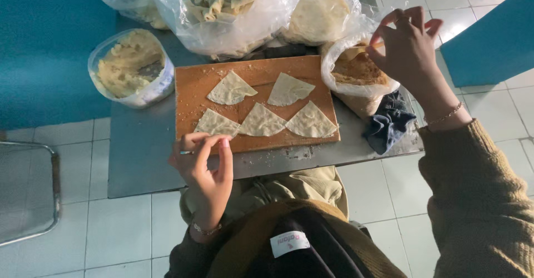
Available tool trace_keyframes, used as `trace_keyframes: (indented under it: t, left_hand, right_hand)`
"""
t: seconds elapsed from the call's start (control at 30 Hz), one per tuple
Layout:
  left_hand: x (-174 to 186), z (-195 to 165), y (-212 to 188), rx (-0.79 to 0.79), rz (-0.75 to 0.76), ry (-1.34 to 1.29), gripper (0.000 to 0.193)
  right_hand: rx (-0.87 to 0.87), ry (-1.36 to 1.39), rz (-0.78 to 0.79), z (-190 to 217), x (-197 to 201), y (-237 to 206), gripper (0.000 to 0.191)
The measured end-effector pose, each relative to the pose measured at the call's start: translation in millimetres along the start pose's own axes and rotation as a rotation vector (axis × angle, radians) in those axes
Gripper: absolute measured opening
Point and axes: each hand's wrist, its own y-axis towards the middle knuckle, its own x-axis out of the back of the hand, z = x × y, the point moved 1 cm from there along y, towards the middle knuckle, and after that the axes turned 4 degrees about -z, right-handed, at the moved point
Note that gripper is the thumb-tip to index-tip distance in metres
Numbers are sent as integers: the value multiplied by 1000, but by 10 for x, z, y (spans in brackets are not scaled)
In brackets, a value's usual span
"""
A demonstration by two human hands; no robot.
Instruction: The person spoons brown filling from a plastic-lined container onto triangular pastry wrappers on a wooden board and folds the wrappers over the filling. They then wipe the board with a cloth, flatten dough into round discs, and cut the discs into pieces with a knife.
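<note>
A wooden board (192, 86) lies on a grey metal table (139, 155) and carries several pale triangular dough pieces (261, 121). My left hand (204, 169) hovers at the board's near edge, beside the front left triangle (216, 124), with its fingertips pinched together. A small shiny bit shows at its index finger; whether it is a held thing I cannot tell. My right hand (409, 47) is over an open plastic bag of thin brownish dough sheets (356, 72), pinching the edge of a sheet.
A clear tub of pale mashed filling (130, 66) stands left of the board. Plastic bags of folded pastries (225, 5) and of round flat dough (317, 16) sit behind it. A dark blue cloth (389, 125) lies at the table's right edge. A metal frame (33, 194) stands on the tiled floor.
</note>
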Motion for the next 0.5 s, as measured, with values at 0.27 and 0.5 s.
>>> trace_keyframes:
  t: [0.27,0.5]
  left_hand:
    - [-17,30,23,-52,9,-30,8]
    - [-18,-26,64,-23,38,-56,10]
  right_hand:
    - [98,60,-136,48,481,-60,14]
    - [186,-241,-81,-374,1152,-381,22]
